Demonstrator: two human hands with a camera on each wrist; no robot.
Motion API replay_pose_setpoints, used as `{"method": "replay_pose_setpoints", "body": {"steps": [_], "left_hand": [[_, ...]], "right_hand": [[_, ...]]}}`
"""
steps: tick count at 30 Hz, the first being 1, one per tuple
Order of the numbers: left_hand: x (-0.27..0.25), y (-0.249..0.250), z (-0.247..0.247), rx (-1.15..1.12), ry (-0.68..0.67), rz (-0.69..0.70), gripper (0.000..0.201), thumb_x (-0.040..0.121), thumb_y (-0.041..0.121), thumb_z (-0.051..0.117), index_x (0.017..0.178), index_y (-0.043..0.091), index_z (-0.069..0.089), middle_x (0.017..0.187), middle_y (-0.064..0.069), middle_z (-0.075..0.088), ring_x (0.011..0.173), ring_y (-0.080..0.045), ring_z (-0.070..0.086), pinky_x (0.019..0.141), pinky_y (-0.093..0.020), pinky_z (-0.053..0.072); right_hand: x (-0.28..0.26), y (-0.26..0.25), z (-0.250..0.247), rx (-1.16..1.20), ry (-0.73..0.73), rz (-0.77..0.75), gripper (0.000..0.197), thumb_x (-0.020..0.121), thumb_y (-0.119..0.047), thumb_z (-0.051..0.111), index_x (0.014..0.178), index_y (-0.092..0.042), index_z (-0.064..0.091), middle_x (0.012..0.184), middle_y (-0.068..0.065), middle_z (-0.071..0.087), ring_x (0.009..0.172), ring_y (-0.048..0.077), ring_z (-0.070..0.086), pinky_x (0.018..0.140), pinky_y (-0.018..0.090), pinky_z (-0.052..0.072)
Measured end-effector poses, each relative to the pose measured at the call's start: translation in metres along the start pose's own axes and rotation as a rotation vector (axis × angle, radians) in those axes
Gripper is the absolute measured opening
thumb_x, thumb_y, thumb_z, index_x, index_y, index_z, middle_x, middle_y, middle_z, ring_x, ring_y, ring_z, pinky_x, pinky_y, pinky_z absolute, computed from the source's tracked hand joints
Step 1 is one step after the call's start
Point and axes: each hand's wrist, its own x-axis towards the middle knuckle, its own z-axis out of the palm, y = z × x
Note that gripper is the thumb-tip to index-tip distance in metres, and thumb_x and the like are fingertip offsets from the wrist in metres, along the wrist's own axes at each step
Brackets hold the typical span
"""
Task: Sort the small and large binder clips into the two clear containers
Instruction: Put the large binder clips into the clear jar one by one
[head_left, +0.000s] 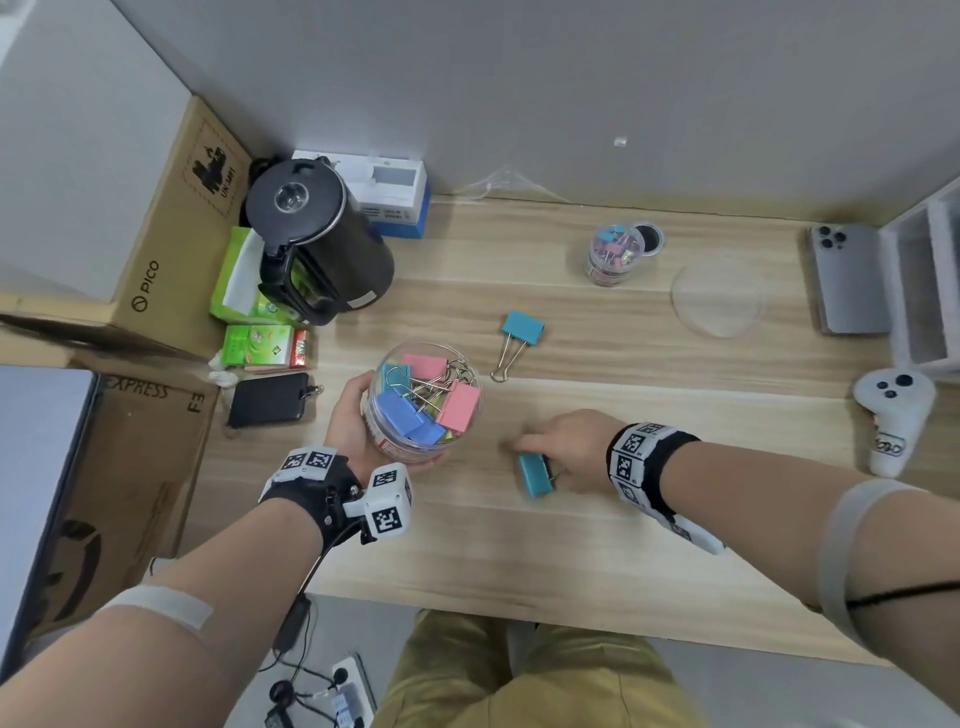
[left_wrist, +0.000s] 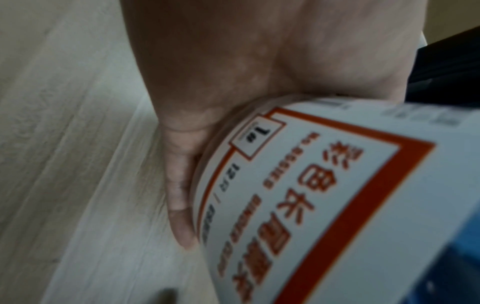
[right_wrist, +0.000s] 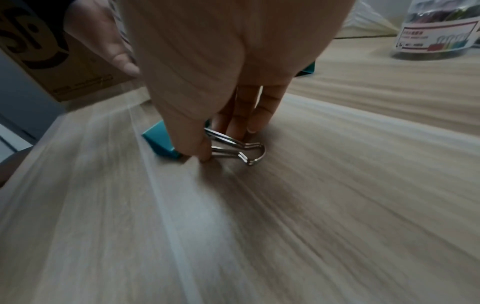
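My left hand (head_left: 349, 422) grips the large clear container (head_left: 423, 402), tilted toward me and holding several large blue, pink and teal binder clips; its white and orange label (left_wrist: 324, 205) fills the left wrist view. My right hand (head_left: 563, 447) is down on the table, thumb and fingers pinching the wire handles (right_wrist: 233, 148) of a large teal binder clip (head_left: 536, 474) that lies on the wood. Another large teal clip (head_left: 522, 332) lies beyond the container. The small clear container (head_left: 613, 254) with several small clips stands far back.
A black kettle (head_left: 317, 239), green boxes (head_left: 257, 345) and a black wallet (head_left: 267, 397) crowd the left side. A clear lid (head_left: 719, 299), a phone (head_left: 849, 278) and a white controller (head_left: 891, 415) lie at the right. A small black-centred lid (head_left: 649, 239) sits by the small container.
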Motion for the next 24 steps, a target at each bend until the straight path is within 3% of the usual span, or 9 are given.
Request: {"method": "replay_pose_setpoints", "body": {"steps": [3, 6, 8, 12, 15, 16, 19, 22, 24], "left_hand": [[0.002, 0.007, 0.004, -0.003, -0.003, 0.0, 0.065, 0.086, 0.065, 0.045, 0.116, 0.015, 0.073, 0.113, -0.021, 0.074, 0.107, -0.041, 0.065, 0.108, -0.057, 0.04], [0.004, 0.014, 0.003, -0.017, -0.008, 0.007, 0.067, 0.083, 0.066, 0.049, 0.121, 0.015, 0.068, 0.116, -0.023, 0.073, 0.114, -0.044, 0.062, 0.112, -0.06, 0.036], [0.008, 0.018, 0.002, -0.023, -0.001, 0.002, 0.073, 0.074, 0.066, 0.056, 0.125, 0.014, 0.066, 0.117, -0.023, 0.072, 0.118, -0.045, 0.06, 0.113, -0.061, 0.034], [0.014, 0.025, 0.0, -0.045, 0.01, 0.017, 0.067, 0.083, 0.067, 0.049, 0.117, 0.013, 0.067, 0.107, -0.025, 0.075, 0.114, -0.045, 0.06, 0.113, -0.06, 0.034], [0.015, 0.029, -0.001, -0.032, 0.004, 0.018, 0.07, 0.069, 0.066, 0.058, 0.11, 0.011, 0.073, 0.108, -0.025, 0.074, 0.11, -0.045, 0.061, 0.111, -0.059, 0.036], [0.016, 0.032, -0.001, -0.038, 0.022, 0.009, 0.069, 0.073, 0.067, 0.056, 0.108, 0.011, 0.076, 0.11, -0.025, 0.074, 0.109, -0.044, 0.061, 0.11, -0.058, 0.037], [0.024, 0.036, -0.002, -0.096, 0.089, -0.014, 0.064, 0.095, 0.062, 0.038, 0.119, 0.014, 0.074, 0.104, -0.02, 0.07, 0.108, -0.036, 0.057, 0.103, -0.049, 0.041], [0.025, 0.035, -0.001, -0.066, 0.0, -0.028, 0.07, 0.093, 0.064, 0.036, 0.09, 0.011, 0.083, 0.099, -0.02, 0.075, 0.094, -0.038, 0.064, 0.092, -0.05, 0.046], [0.025, 0.035, -0.001, -0.075, -0.004, -0.039, 0.066, 0.089, 0.064, 0.041, 0.099, 0.011, 0.079, 0.105, -0.022, 0.074, 0.095, -0.04, 0.065, 0.091, -0.052, 0.047]], "right_hand": [[0.005, 0.006, -0.008, 0.036, 0.024, 0.049, 0.078, 0.083, -0.009, 0.057, 0.148, -0.037, 0.026, 0.138, -0.001, 0.043, 0.1, 0.031, 0.06, 0.072, 0.032, 0.045], [0.013, 0.009, -0.019, 0.049, 0.008, 0.085, 0.073, 0.084, -0.003, 0.056, 0.145, -0.03, 0.028, 0.138, 0.008, 0.034, 0.095, 0.034, 0.059, 0.067, 0.034, 0.039], [0.018, 0.009, -0.028, 0.108, 0.069, 0.089, 0.067, 0.082, -0.005, 0.058, 0.139, -0.026, 0.03, 0.129, 0.008, 0.041, 0.092, 0.033, 0.059, 0.069, 0.037, 0.046], [0.036, 0.014, -0.055, 0.141, 0.172, 0.168, 0.069, 0.081, -0.006, 0.061, 0.137, -0.023, 0.025, 0.108, 0.007, 0.06, 0.089, 0.031, 0.061, 0.074, 0.04, 0.053], [0.052, 0.02, -0.072, 0.134, 0.19, 0.23, 0.065, 0.078, -0.01, 0.056, 0.132, -0.031, 0.026, 0.101, 0.005, 0.062, 0.082, 0.032, 0.061, 0.072, 0.042, 0.057], [0.057, 0.022, -0.075, 0.129, 0.169, 0.246, 0.064, 0.078, -0.012, 0.055, 0.132, -0.032, 0.027, 0.101, 0.004, 0.062, 0.081, 0.032, 0.061, 0.073, 0.042, 0.057], [0.066, 0.029, -0.078, 0.048, 0.128, 0.256, 0.047, 0.082, -0.013, 0.056, 0.124, -0.022, 0.038, 0.097, 0.003, 0.066, 0.083, 0.029, 0.064, 0.072, 0.037, 0.055], [0.069, 0.035, -0.076, -0.016, 0.126, 0.246, 0.033, 0.085, -0.017, 0.057, 0.115, -0.017, 0.044, 0.095, 0.004, 0.066, 0.082, 0.029, 0.065, 0.066, 0.033, 0.048], [0.068, 0.037, -0.076, -0.051, 0.105, 0.226, 0.029, 0.087, -0.02, 0.057, 0.114, -0.016, 0.047, 0.095, 0.005, 0.066, 0.084, 0.029, 0.064, 0.064, 0.032, 0.044]]}}
